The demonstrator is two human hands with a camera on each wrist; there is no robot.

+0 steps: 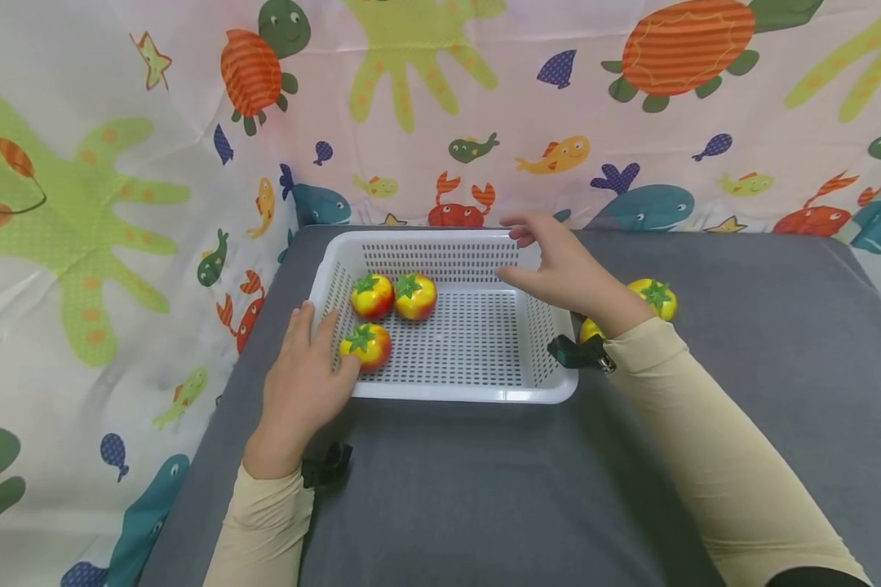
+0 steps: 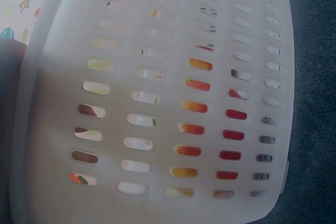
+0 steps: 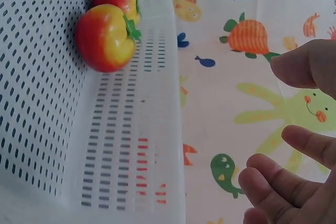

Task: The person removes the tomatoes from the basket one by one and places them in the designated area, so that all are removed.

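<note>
A white perforated plastic basket (image 1: pixel 458 395) holds three red-and-yellow tomatoes with green leafy tops. Two tomatoes, one at the back left (image 1: pixel 370 300) and another beside it (image 1: pixel 416 300), sit close together; the third tomato (image 1: pixel 370 350) lies nearer the front. My left hand (image 1: pixel 304 383) rests at the basket's left rim, fingers extended, thumb close to the front tomato. Over the back right part of the basket, my right hand (image 1: pixel 554 265) is raised with thumb and fingers spread apart, holding nothing. In the left wrist view, the basket's slotted side wall (image 2: pixel 58 129) fills most of the picture.
Outside the basket on the right, a yellow tomato (image 1: pixel 657 297) and another tomato (image 1: pixel 591 328), partly covered by the right wrist, lie on the grey tabletop (image 1: pixel 455 489). A sea-animal patterned cloth (image 1: pixel 440 147) stands behind the table and along its left side.
</note>
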